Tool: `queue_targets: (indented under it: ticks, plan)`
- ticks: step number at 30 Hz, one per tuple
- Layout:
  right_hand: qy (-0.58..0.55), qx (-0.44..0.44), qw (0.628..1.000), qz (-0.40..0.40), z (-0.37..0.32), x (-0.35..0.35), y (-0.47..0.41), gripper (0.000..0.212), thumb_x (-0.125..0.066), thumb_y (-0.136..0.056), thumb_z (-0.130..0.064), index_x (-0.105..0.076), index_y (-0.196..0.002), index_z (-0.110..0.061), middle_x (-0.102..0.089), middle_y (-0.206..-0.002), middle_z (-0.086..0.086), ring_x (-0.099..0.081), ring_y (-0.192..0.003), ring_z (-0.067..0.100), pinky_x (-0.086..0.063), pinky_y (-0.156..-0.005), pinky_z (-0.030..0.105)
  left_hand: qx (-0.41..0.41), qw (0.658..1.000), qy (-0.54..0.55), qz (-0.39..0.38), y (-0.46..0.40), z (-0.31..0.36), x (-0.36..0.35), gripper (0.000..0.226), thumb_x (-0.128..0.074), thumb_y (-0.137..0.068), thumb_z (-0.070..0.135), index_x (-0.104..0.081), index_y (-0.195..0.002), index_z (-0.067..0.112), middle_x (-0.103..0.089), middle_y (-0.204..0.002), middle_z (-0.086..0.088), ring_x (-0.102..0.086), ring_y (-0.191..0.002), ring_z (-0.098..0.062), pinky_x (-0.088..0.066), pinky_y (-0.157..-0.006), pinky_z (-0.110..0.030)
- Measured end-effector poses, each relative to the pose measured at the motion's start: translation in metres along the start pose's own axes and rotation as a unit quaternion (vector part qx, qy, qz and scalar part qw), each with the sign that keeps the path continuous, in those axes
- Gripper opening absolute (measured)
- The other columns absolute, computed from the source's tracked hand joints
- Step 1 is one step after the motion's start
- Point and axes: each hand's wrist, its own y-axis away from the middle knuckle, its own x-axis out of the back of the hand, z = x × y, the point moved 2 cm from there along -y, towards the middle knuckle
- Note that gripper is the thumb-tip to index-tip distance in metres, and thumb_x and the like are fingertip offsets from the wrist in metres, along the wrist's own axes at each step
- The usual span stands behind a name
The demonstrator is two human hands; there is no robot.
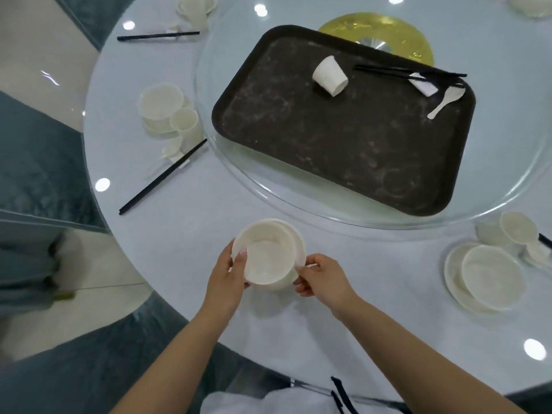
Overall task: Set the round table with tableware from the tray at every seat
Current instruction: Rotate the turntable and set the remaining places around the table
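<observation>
A white bowl (265, 258) tilts above a white plate (298, 240) near the table's front edge. My left hand (228, 277) grips the bowl's left rim, thumb inside. My right hand (321, 277) pinches the plate's right edge beside the bowl. The dark brown tray (328, 150) lies on the glass turntable (507, 186). On the tray are a tipped white cup (330, 75), black chopsticks (409, 71), a white spoon (445, 103) and a white chopstick rest (422, 85).
A laid setting sits at the left with bowl and plate (161, 107), cup (186, 124) and chopsticks (162, 176). Another setting sits at the right with plate and bowl (487, 279) and cup (518, 228). More tableware (195, 6) lies at the far left edge. The round table (388, 309) has a gold hub (376, 34).
</observation>
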Motion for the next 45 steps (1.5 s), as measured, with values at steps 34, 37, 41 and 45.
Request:
queue_targets:
  ticks: [34, 37, 41, 45]
  plan:
    - [0.014, 0.003, 1.000, -0.017, -0.033, -0.040, -0.025, 0.052, -0.058, -0.092, -0.019, -0.039, -0.141, -0.026, -0.069, -0.100, 0.017, -0.066, -0.062, 0.020, -0.052, -0.051, 0.023, -0.082, 0.982, -0.162, -0.048, -0.053, 0.010, 0.021, 0.074, -0.059, -0.076, 0.062, -0.042, -0.136, 0.022, -0.055, -0.122, -0.013, -0.056, -0.111, -0.029, -0.050, -0.093, -0.048]
    - [0.019, 0.009, 1.000, -0.002, -0.033, -0.040, -0.028, 0.050, -0.057, -0.093, -0.023, -0.040, -0.139, -0.023, -0.069, -0.097, 0.016, -0.066, -0.060, 0.018, -0.050, -0.048, 0.019, -0.069, 0.983, -0.166, -0.050, -0.059, 0.009, 0.023, 0.068, -0.065, -0.084, 0.054, -0.041, -0.136, 0.017, -0.054, -0.124, -0.015, -0.058, -0.109, -0.030, -0.050, -0.093, -0.048]
    - [0.040, 0.018, 0.999, 0.005, -0.036, -0.042, -0.034, 0.051, -0.057, -0.093, -0.024, -0.040, -0.141, -0.022, -0.069, -0.097, 0.012, -0.067, -0.067, 0.020, -0.050, -0.050, 0.020, -0.068, 0.979, -0.191, -0.030, -0.064, 0.008, 0.023, 0.064, -0.064, -0.086, 0.050, -0.040, -0.137, 0.019, -0.050, -0.125, -0.013, -0.054, -0.103, -0.024, -0.050, -0.087, -0.040]
    - [0.060, 0.019, 0.998, 0.006, -0.039, -0.043, -0.035, 0.050, -0.055, -0.095, -0.026, -0.040, -0.143, -0.021, -0.068, -0.094, 0.008, -0.066, -0.062, 0.017, -0.049, -0.050, 0.019, -0.065, 0.973, -0.220, -0.006, -0.064, 0.011, 0.023, 0.069, -0.064, -0.085, 0.053, -0.036, -0.140, 0.024, -0.043, -0.125, -0.010, -0.044, -0.094, -0.019, -0.040, -0.079, -0.031]
